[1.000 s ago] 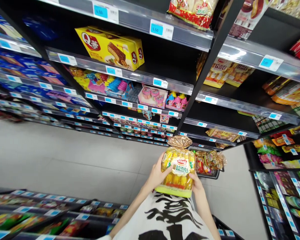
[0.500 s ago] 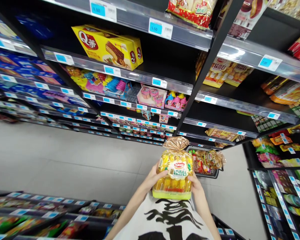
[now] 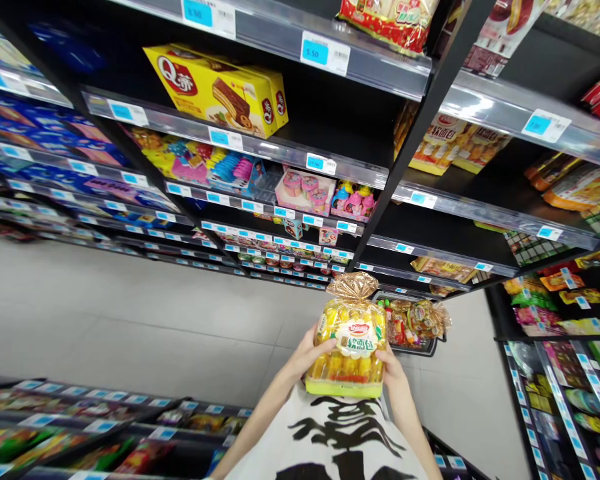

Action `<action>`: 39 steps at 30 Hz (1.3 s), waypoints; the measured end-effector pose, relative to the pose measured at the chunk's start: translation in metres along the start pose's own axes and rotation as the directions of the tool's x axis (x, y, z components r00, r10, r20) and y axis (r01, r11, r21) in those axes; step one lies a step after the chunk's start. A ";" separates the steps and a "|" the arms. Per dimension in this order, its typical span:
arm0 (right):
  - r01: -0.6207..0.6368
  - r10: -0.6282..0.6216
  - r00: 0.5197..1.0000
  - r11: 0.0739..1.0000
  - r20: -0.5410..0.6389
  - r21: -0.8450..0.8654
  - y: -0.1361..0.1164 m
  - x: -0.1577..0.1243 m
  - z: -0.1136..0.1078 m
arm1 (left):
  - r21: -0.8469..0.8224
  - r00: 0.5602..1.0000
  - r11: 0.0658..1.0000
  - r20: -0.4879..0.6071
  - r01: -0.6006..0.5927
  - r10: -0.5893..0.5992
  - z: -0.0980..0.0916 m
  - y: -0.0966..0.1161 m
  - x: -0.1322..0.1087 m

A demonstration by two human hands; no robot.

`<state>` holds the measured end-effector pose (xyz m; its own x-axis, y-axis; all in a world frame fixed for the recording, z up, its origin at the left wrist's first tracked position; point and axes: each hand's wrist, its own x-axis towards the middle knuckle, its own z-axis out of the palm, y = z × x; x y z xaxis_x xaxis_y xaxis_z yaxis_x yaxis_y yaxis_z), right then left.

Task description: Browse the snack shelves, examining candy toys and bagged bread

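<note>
A clear bag of bread (image 3: 347,363) with a white label and a gathered gold top is held upright before my chest. My left hand (image 3: 311,353) grips its left side, with the thumb lying across the front near the label. On the right side, my right hand (image 3: 391,365) holds the bag, its thumb at the front edge. The other fingers of both hands are hidden behind the bag. Just beyond it, on the floor, stands a dark shopping basket (image 3: 436,348) filled with packaged snacks (image 3: 410,320).
Tall black shelves (image 3: 340,127) with price tags run along the far side, bearing yellow boxes (image 3: 220,90), pink candy packs (image 3: 307,190) and bagged bread (image 3: 437,143). More shelving stands at the right (image 3: 535,400) and behind me at lower left (image 3: 105,427). Grey floor (image 3: 180,313) lies between.
The view has shifted very slightly against the shelves. Both hands keep the same hold on the bag of bread, and the basket stays in place.
</note>
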<state>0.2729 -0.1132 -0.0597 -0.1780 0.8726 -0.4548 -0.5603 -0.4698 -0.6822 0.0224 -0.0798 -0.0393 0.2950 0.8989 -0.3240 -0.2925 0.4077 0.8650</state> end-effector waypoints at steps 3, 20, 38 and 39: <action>0.001 -0.001 1.000 1.000 -0.006 0.001 0.000 -0.001 0.000 | 0.002 1.000 1.000 -0.003 -0.001 0.001 0.000 -0.002 0.001; 0.004 -0.004 1.000 0.996 -0.006 -0.089 -0.002 0.003 0.003 | -0.031 1.000 0.999 -0.026 0.016 -0.016 -0.004 0.000 0.003; 0.117 -0.100 0.976 0.990 -0.195 0.076 0.017 0.019 0.032 | 0.094 0.976 0.990 -0.200 0.107 -0.086 -0.027 0.001 0.006; 0.115 -0.096 0.973 0.990 -0.211 0.080 0.018 0.017 0.030 | 0.066 0.975 0.990 -0.195 0.124 -0.109 -0.028 -0.001 0.004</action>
<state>0.2352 -0.1025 -0.0626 0.0511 0.8659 -0.4975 -0.6395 -0.3542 -0.6823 -0.0016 -0.0721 -0.0520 0.1426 0.8628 -0.4850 -0.1931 0.5049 0.8413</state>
